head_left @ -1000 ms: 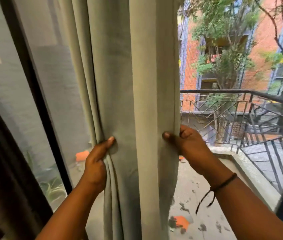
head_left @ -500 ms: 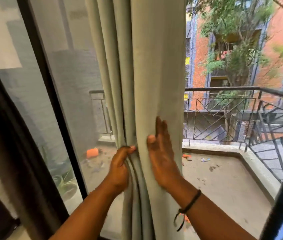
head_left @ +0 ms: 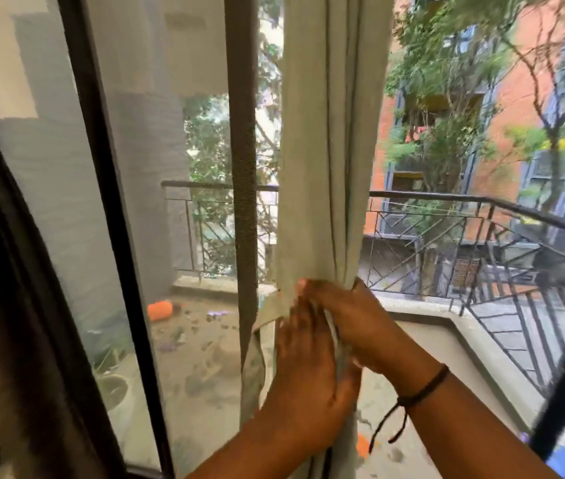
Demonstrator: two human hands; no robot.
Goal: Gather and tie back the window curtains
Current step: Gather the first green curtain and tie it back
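Note:
The grey-green curtain (head_left: 326, 133) hangs in the middle of the window, bunched into a narrow column of folds. My right hand (head_left: 360, 319) reaches in from the right and curls round the bunch at railing height, fingers across its front. My left hand (head_left: 308, 382) is just below it, its back towards me, with blurred fingers pointing up along the cloth. Whether they grip is hidden by the blur. A short flap of curtain (head_left: 267, 314) sticks out to the left at my left fingertips.
A sheer mesh panel with a dark edge band (head_left: 244, 167) hangs left of the curtain. A black window frame (head_left: 115, 236) and a dark drape (head_left: 4, 305) stand further left. Outside are a balcony floor, a metal railing (head_left: 446, 198), trees and brick buildings.
The curtain is squeezed much narrower than before. My right hand went from lying flat on the front to curling round the bunch, and my left hand slid under it. The view swung right.

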